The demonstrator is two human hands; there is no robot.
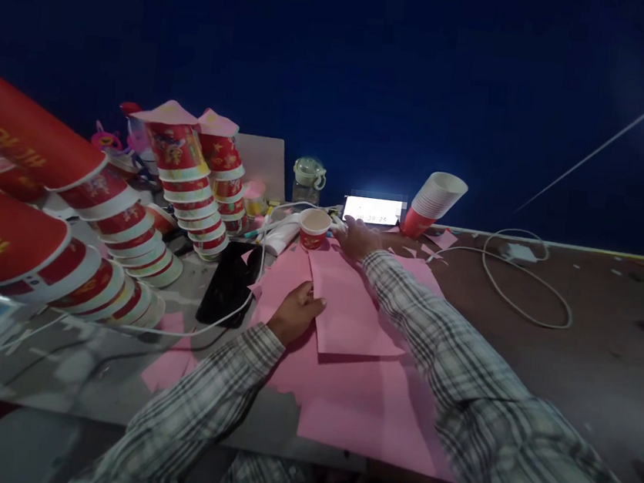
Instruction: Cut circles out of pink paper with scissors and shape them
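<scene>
My left hand (pixel 295 314) rests at the left edge of a pink paper sheet (pixel 357 315). Its fingers are loosely curled, the thumb apart from them and touching the sheet's edge. More pink paper (pixel 365 425) lies underneath. My right hand (pixel 360 240) reaches to the back of the table, fingers bent down around something small and whitish that I cannot make out. Just left of it stands a red paper cup (pixel 314 233) with a pale rim. Behind it is a lit phone screen (pixel 373 211) showing a timer.
Tall stacks of red and white paper cups (pixel 186 179) stand on the left, some leaning near me. A dark phone (pixel 229 285) lies beside a white cable (pixel 213 330). At the back are a glass jar (pixel 308 182) and an upside-down cup stack (pixel 435 204). Pink scraps (pixel 172 360) lie about.
</scene>
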